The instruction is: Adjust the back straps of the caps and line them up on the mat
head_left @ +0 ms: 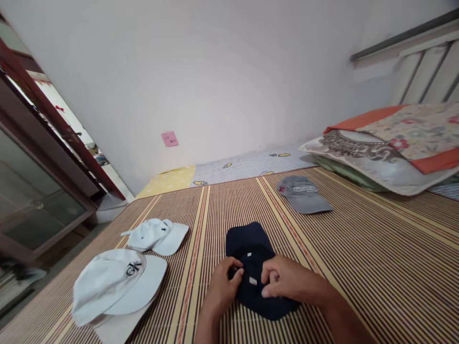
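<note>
A dark navy cap (247,237) lies on the striped mat, its inside facing up, its brim pointing away from me and small light labels showing within. At its left edge is my left hand (224,282), thumb and index finger curled close together on the fabric. My right hand (287,279) rests over the right side of the same cap, fingers bent in; whether fabric is pinched between them is hard to see.
White caps (107,286) overlap at the left, with a smaller white cap (152,235) behind them. A grey cap (303,193) lies farther back, right of centre. Pillows (387,148) sit at the back right, near the wall (229,71). A glass-fronted cabinet (36,205) stands left.
</note>
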Motion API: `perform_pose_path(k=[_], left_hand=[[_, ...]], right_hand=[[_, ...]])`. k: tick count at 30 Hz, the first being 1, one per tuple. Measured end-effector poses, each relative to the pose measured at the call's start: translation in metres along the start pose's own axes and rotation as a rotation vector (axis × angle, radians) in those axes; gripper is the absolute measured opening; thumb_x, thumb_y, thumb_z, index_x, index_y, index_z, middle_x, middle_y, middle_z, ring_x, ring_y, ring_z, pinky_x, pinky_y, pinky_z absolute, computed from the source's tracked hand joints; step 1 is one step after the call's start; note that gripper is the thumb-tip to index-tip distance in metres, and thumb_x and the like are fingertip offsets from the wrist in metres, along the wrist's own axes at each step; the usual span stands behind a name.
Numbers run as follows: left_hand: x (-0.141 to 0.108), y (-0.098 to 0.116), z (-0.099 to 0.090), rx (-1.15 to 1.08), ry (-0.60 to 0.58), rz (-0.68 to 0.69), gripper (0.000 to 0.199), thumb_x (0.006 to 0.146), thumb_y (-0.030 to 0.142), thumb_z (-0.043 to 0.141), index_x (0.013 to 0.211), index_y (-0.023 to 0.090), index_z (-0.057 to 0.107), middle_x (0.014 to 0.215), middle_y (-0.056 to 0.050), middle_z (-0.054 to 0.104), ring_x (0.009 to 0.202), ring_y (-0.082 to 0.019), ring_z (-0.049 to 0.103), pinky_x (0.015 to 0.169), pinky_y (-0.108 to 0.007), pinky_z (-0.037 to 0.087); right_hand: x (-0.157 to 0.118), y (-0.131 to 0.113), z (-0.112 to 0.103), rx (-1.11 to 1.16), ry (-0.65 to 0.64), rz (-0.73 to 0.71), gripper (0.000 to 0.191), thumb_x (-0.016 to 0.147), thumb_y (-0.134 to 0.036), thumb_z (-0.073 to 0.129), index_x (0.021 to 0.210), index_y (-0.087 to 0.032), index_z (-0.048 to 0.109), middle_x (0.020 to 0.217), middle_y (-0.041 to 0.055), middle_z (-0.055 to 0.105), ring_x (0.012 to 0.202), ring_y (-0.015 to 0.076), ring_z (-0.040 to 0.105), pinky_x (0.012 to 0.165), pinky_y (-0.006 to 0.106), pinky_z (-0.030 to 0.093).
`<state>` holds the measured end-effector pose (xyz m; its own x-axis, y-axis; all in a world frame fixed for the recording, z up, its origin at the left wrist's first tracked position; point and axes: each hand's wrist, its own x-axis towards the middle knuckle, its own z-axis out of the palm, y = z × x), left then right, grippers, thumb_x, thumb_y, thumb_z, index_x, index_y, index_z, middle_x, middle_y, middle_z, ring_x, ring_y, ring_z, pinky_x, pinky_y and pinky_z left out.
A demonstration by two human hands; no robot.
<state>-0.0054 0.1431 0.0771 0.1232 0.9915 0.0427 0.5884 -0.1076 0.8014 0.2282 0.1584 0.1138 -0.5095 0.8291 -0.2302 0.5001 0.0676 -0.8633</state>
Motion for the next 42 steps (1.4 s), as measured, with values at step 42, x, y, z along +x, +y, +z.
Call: perform_pose_path(k=[42], left_hand=[[0.006, 0.025, -0.024, -0.671, -0.092, -0.051, 0.027, 0.089, 0.044, 0.072, 0.099, 0.019, 0.075, 0.090, -0.002, 0.067, 0.085, -0.017, 0.053, 0.078, -0.027, 0.040]], right_hand=[[0.022, -0.036, -0.013, 0.591, 0.182, -0.325, 0.032, 0.083, -0.035, 0.071, 0.109, -0.020, 0.064, 0.088, 0.0020, 0.072, 0.054, 0.0087, 0.059, 0.049, 0.022, 0.040]])
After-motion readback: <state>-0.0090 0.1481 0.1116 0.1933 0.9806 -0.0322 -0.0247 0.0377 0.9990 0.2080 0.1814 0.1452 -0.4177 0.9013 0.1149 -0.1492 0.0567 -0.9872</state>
